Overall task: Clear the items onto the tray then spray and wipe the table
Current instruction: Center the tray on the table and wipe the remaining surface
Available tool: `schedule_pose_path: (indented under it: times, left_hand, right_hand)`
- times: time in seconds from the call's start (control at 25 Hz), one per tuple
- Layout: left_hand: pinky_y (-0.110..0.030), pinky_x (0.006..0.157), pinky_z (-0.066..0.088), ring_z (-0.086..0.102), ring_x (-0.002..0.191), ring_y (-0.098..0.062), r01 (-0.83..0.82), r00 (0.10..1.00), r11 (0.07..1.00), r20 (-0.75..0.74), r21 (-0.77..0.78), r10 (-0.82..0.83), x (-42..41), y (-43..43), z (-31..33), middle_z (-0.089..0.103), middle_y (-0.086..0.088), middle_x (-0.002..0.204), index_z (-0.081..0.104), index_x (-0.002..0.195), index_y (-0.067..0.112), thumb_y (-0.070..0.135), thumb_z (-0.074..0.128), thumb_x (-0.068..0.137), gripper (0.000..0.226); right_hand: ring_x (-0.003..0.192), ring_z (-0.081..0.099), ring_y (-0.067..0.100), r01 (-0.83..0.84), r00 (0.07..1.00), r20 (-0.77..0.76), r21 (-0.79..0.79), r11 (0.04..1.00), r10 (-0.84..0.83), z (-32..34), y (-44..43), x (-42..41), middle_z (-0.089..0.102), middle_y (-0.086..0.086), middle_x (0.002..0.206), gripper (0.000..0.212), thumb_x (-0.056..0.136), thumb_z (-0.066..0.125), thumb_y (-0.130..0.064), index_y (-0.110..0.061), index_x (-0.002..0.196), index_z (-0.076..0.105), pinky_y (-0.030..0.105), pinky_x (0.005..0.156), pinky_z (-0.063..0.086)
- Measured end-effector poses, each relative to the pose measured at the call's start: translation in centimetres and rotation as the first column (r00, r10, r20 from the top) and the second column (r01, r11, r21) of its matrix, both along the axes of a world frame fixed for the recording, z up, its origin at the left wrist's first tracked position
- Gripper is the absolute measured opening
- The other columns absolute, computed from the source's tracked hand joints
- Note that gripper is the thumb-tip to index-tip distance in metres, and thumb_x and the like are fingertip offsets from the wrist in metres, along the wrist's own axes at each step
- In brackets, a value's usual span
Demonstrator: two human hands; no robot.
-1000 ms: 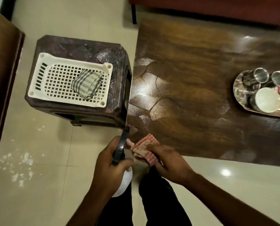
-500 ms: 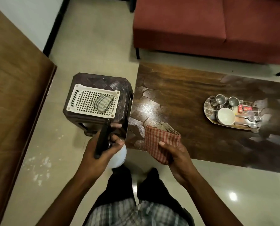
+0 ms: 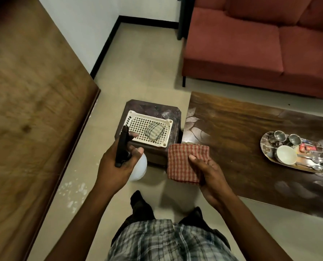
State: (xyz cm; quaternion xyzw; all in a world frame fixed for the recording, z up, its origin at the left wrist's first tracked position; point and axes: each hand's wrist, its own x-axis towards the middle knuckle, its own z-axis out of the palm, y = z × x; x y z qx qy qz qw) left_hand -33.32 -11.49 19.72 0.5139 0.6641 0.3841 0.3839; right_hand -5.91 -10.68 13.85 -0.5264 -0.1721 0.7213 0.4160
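A red sofa [image 3: 251, 44] stood well beyond both hands, on the far side of the dark wooden tabletop [image 3: 232, 132] that stretched away to the right of the right hand. Just ahead of the left hand stood a dark stool [image 3: 153, 108] carrying a white basket [image 3: 133, 117], with a folded striped rag [image 3: 154, 131] lying inside it. Far to the right of the right hand, a steel tray [image 3: 266, 146] rested on the tabletop, holding a white bowl [image 3: 286, 155], two steel cups [image 3: 279, 136], spoons [image 3: 312, 161] and small red packets. The right hand [image 3: 207, 171] held a red checked cloth [image 3: 183, 162], thumb on top and fingers beneath, at the tabletop's near left corner; whether the cloth touched the wood could not be told. The left hand [image 3: 115, 166] was curled round the black trigger head of a white bottle [image 3: 139, 166], index finger stretched forward.
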Motion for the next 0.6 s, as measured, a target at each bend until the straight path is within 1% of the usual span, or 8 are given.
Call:
schedule_pose_path:
  times: [0.08,0.12,0.2,0.24,0.36,0.44,0.52,0.6]
  left_hand:
    - [-0.027,0.093,0.053,0.072,0.102,-0.006,0.012,1.000,1.000,-0.023,-0.012,-0.012,-3.4,1.4,-0.6,0.074,0.013,0.093,0.065,0.133,0.040,0.031,0.079,0.096,0.040]
    - [-0.029,0.092,0.054,0.073,0.101,-0.007,0.034,0.999,0.999,-0.031,-0.014,-0.034,-5.3,2.2,-0.8,0.074,0.012,0.091,0.064,0.135,0.041,0.035,0.079,0.096,0.042]
    - [-0.031,0.094,0.055,0.073,0.103,-0.009,0.076,0.997,0.997,-0.026,-0.017,-0.077,-8.3,4.0,-1.3,0.074,0.015,0.092,0.062,0.137,0.042,0.038,0.080,0.095,0.045]
    - [-0.031,0.096,0.055,0.073,0.105,-0.010,0.093,0.996,0.995,-0.017,-0.023,-0.093,-9.5,5.1,-1.7,0.074,0.015,0.093,0.062,0.136,0.042,0.036,0.081,0.095,0.046]
    - [-0.030,0.100,0.055,0.072,0.110,-0.013,0.132,0.991,0.991,-0.004,-0.031,-0.133,-11.7,8.0,-2.8,0.071,0.011,0.102,0.061,0.137,0.038,0.033,0.080,0.095,0.046]
    - [-0.016,0.097,0.053,0.071,0.109,-0.005,0.127,0.992,0.992,-0.007,-0.022,-0.127,-12.1,10.3,-3.9,0.071,0.013,0.106,0.059,0.139,0.033,0.033,0.079,0.095,0.048]
    - [0.000,0.087,0.047,0.067,0.106,0.012,0.122,0.992,0.992,-0.039,-0.030,-0.123,-11.6,12.7,-5.5,0.070,0.019,0.106,0.057,0.141,0.032,0.028,0.078,0.097,0.049]
    - [0.006,0.082,0.044,0.060,0.106,0.027,0.089,0.995,0.994,-0.041,-0.070,-0.092,-11.2,15.2,-7.7,0.065,0.031,0.114,0.054,0.144,0.031,0.027,0.078,0.097,0.053]
  right_hand:
    - [0.121,0.073,0.034,0.013,1.000,0.018,0.010,1.000,-0.014,0.3,1.2,-3.1,0.077,0.012,0.129,0.049,0.090,0.078,-0.021,-0.015,0.138,0.065,0.043,0.084,0.067]
    - [0.119,0.074,0.034,0.024,0.999,0.027,0.011,1.000,-0.025,0.3,1.9,-4.9,0.078,0.011,0.128,0.050,0.089,0.079,-0.022,-0.018,0.137,0.065,0.045,0.082,0.067]
    - [0.114,0.076,0.030,0.047,0.999,0.023,0.008,0.999,-0.047,0.5,3.4,-7.8,0.078,0.009,0.127,0.052,0.087,0.079,-0.026,-0.022,0.137,0.065,0.039,0.072,0.066]
    - [0.113,0.077,0.027,0.054,0.999,0.004,0.012,0.998,-0.055,0.4,4.3,-9.1,0.078,0.009,0.128,0.052,0.088,0.079,-0.026,-0.022,0.138,0.065,0.036,0.072,0.065]
    - [0.119,0.075,0.026,0.074,0.995,-0.068,0.016,0.997,-0.072,-0.4,6.7,-11.9,0.076,0.010,0.133,0.051,0.093,0.077,-0.021,-0.020,0.142,0.063,0.036,0.084,0.065]
    - [0.121,0.074,0.027,0.082,0.991,-0.111,0.007,0.997,-0.080,-1.6,8.8,-12.8,0.075,0.010,0.135,0.052,0.093,0.079,-0.021,-0.022,0.143,0.062,0.036,0.085,0.064]
    - [0.123,0.074,0.029,0.082,0.988,-0.126,-0.023,0.996,-0.084,-3.6,11.2,-13.2,0.075,0.010,0.135,0.051,0.093,0.081,-0.023,-0.025,0.141,0.064,0.041,0.087,0.064]
    - [0.122,0.074,0.030,0.073,0.991,-0.105,-0.058,0.996,-0.079,-6.2,14.0,-13.5,0.075,0.010,0.135,0.048,0.093,0.081,-0.023,-0.026,0.139,0.066,0.044,0.088,0.064]
